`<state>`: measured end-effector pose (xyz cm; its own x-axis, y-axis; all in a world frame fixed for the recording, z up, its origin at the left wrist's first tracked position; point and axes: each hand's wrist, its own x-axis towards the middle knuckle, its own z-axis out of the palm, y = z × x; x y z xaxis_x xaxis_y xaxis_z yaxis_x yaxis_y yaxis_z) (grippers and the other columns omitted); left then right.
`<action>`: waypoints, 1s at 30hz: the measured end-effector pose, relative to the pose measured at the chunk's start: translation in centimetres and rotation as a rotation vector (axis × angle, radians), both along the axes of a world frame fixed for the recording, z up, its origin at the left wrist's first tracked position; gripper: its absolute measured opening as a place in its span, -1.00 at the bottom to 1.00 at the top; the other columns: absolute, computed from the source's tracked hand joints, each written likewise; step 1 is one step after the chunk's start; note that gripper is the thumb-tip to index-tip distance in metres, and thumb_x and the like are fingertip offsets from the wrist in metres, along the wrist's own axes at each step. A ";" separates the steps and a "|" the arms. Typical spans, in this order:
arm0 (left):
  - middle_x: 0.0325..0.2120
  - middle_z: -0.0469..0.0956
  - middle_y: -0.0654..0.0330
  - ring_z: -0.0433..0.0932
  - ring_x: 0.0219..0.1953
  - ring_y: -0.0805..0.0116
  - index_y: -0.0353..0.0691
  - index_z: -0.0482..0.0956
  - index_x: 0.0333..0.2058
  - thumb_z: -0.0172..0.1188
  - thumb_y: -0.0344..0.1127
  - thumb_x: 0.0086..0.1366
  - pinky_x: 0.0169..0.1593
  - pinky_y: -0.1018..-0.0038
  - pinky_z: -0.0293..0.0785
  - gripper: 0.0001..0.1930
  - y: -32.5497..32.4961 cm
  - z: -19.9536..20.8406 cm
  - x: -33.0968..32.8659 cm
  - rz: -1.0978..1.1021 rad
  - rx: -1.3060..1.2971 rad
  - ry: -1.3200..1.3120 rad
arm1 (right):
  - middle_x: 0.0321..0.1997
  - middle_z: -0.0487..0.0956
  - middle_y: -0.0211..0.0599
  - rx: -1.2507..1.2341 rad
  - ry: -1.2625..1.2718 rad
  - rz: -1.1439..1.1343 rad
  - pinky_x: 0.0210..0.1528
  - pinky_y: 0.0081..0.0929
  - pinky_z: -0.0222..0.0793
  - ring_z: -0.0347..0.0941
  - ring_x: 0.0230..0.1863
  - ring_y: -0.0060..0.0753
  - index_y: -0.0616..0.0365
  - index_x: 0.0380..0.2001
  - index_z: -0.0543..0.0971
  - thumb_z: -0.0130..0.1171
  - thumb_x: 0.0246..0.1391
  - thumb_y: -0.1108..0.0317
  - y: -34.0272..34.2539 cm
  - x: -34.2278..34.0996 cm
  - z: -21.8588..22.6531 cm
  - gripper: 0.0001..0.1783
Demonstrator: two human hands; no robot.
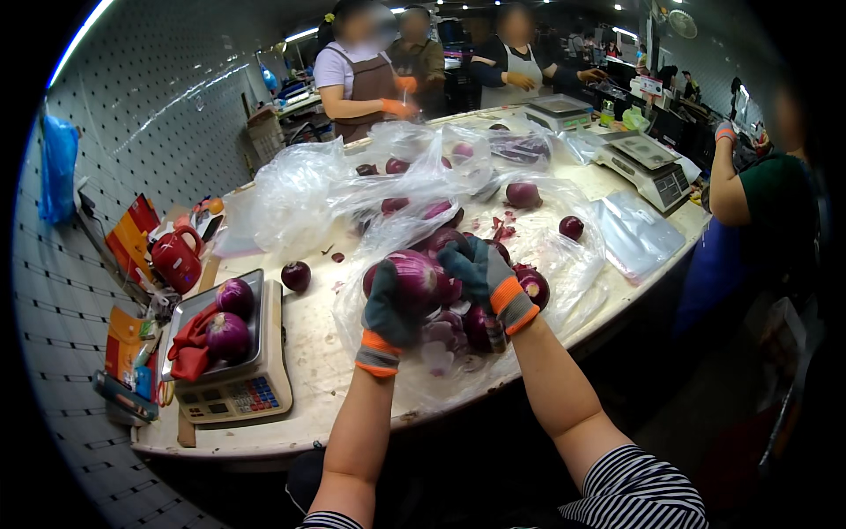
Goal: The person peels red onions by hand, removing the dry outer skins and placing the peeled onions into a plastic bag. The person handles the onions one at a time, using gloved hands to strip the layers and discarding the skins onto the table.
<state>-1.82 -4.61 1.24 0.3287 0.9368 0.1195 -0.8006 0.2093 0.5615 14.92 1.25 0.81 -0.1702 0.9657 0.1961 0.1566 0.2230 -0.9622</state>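
Observation:
A large red onion (416, 275) is in my left hand (388, 313), which wears a dark grey glove with an orange cuff and wraps the onion's left side. My right hand (489, 278), gloved the same way, has its fingers bent in at the onion's right edge; what they pinch is hidden. Loose papery skins (438, 339) lie on clear plastic below the hands. Another red onion (532, 284) sits just right of my right wrist, and one more (478, 329) is partly hidden beneath it.
At the left, a scale (233, 401) bears two red onions (229, 336) and red netting (191, 348). Crumpled clear bags (300, 189) and several onions spread over the white table (308, 370). A second scale (648, 167) and flat bags (636, 231) are at right. Several people stand around.

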 end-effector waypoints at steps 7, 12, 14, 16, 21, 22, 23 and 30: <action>0.01 0.37 0.03 0.40 -0.01 -0.10 -0.14 0.26 0.10 0.16 0.17 0.06 0.00 -0.10 0.38 -0.29 1.1 -1.6 0.0 0.185 0.253 0.389 | -0.30 0.50 -0.41 -0.111 0.725 0.063 -0.58 -0.81 0.21 0.27 -0.61 -0.76 0.16 -0.06 0.40 0.07 0.14 0.23 -1.0 1.5 2.5 -0.65; -0.05 0.43 0.13 0.42 -0.01 0.09 -0.14 0.37 0.01 0.21 0.01 0.05 0.05 0.11 0.35 -0.42 1.2 -2.3 -0.2 0.627 0.888 1.356 | -0.24 0.50 -0.23 -0.080 0.964 -0.038 -0.63 -0.85 0.19 0.20 -0.62 -0.77 0.17 -0.04 0.44 -0.06 0.20 0.23 0.3 3.4 2.0 -0.67; -0.10 0.49 0.19 0.46 -0.03 0.22 -0.16 0.46 -0.06 0.23 -0.10 0.05 0.09 0.27 0.34 -0.52 2.3 -4.4 -1.1 0.859 1.203 1.515 | -0.23 0.50 -0.23 -0.103 0.998 -0.056 -0.64 -0.84 0.19 0.19 -0.63 -0.77 0.16 -0.04 0.44 -0.06 0.20 0.22 0.4 2.8 2.0 -0.66; -0.05 0.46 0.18 0.43 0.02 0.25 -0.19 0.41 0.01 0.24 -0.16 0.06 0.12 0.33 0.31 -0.48 2.8 -5.7 -1.3 0.711 1.153 1.324 | -0.22 0.50 -0.24 -0.106 1.015 -0.043 -0.63 -0.82 0.19 0.18 -0.63 -0.76 0.17 -0.02 0.43 -0.07 0.20 0.22 0.6 2.6 1.7 -0.65; 0.03 0.39 0.12 0.37 0.08 0.23 -0.25 0.29 0.11 0.22 -0.24 0.13 0.13 0.40 0.30 -0.43 1.7 -5.1 -1.0 0.665 1.227 1.394 | -0.28 0.46 -0.38 0.097 0.803 0.088 -0.40 -0.64 0.36 0.37 -0.37 -0.62 0.20 -0.05 0.41 -0.07 0.19 0.25 -1.0 -0.1 2.2 -0.66; 0.03 0.40 0.12 0.38 0.08 0.23 -0.25 0.30 0.10 0.22 -0.24 0.13 0.12 0.41 0.31 -0.44 1.9 -4.7 -0.8 0.765 1.306 1.475 | -0.31 0.45 -0.42 0.240 0.656 0.101 -0.34 -0.60 0.38 0.40 -0.32 -0.59 0.20 -0.07 0.41 -0.07 0.19 0.27 -1.0 -0.5 2.1 -0.69; 0.02 0.40 0.11 0.38 0.07 0.23 -0.26 0.30 0.10 0.22 -0.25 0.13 0.11 0.41 0.31 -0.44 2.1 -4.5 -0.8 0.867 1.385 1.555 | -0.32 0.45 -0.42 -0.009 0.713 0.218 -0.29 -0.59 0.38 0.40 -0.30 -0.58 0.20 -0.09 0.41 -0.08 0.19 0.28 -1.2 -0.1 2.2 -0.71; 0.10 0.30 0.16 0.27 0.16 0.28 -0.18 0.20 0.15 0.16 -0.10 0.16 0.21 0.33 0.18 -0.38 0.3 -0.9 -1.0 1.007 1.195 1.661 | -0.30 0.52 -0.36 -0.034 0.724 0.111 -0.56 -0.69 0.35 0.46 -0.48 -0.57 0.17 -0.06 0.40 -0.09 0.16 0.33 -0.3 -0.6 0.1 -0.70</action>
